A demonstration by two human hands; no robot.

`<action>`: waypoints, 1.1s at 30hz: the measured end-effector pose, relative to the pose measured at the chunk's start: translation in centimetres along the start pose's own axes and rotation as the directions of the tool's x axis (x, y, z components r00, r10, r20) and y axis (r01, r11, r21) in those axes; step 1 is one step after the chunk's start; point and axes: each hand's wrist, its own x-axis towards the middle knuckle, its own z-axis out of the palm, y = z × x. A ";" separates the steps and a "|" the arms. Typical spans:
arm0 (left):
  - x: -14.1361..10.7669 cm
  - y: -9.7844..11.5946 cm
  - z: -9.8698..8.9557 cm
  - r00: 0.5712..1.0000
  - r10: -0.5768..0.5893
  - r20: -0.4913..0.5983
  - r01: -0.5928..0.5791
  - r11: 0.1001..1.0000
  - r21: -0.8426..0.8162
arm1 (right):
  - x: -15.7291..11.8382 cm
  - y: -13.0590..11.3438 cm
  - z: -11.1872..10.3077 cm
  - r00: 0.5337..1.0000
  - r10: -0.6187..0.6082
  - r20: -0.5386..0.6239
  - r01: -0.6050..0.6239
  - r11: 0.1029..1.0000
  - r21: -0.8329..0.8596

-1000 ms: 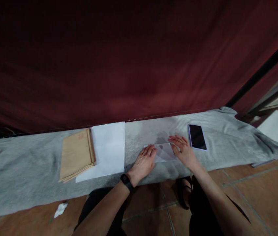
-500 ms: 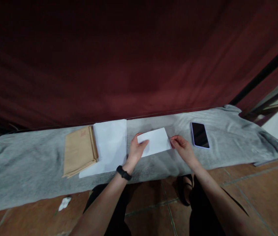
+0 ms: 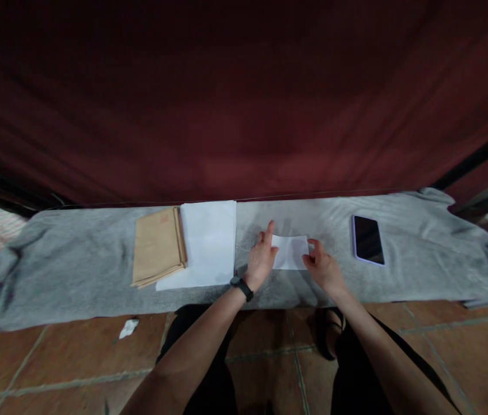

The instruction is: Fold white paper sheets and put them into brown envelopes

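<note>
A small white folded paper (image 3: pixel 290 252) spans the gap between my two hands above the grey cloth, a faint crease showing near its middle. My left hand (image 3: pixel 261 255), with a dark watch at the wrist, holds its left edge: the thumb rests on the paper and the index finger points away from me. On the right edge, my right hand (image 3: pixel 322 266) grips the paper between thumb and curled fingers. The fingertips behind the paper are hidden.
Left of my hands lie white paper sheets (image 3: pixel 209 242), partly under a stack of brown envelopes (image 3: pixel 157 245). A phone (image 3: pixel 368 239) lies to the right on the grey cloth (image 3: pixel 75 259). A dark red curtain (image 3: pixel 235 115) hangs behind.
The paper now looks shorter and creased between my hands. My left index finger has stretched out, and my hands are closer together. The view has shifted slightly.
</note>
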 end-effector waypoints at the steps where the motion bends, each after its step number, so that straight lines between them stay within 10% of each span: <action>1: -0.1 0.0 -0.1 1.000 0.003 0.006 -0.003 0.999 0.034 | -0.2 -0.2 0.0 1.000 -0.010 0.011 0.010 0.999 -0.052; 11: -2.3 0.9 1.6 0.985 0.169 0.020 -0.165 0.926 0.339 | -0.2 -0.1 0.0 0.995 -0.077 -0.065 0.058 0.967 -0.249; 19: -3.4 1.1 3.5 0.976 0.182 0.120 -0.214 0.912 0.351 | -1.1 -2.3 3.8 0.909 -0.413 -0.055 0.414 0.910 0.019; 33: -3.9 -1.1 2.2 0.996 0.084 0.017 -0.084 0.935 0.343 | -1.2 0.8 4.1 0.906 -0.415 -0.079 0.367 0.866 -0.339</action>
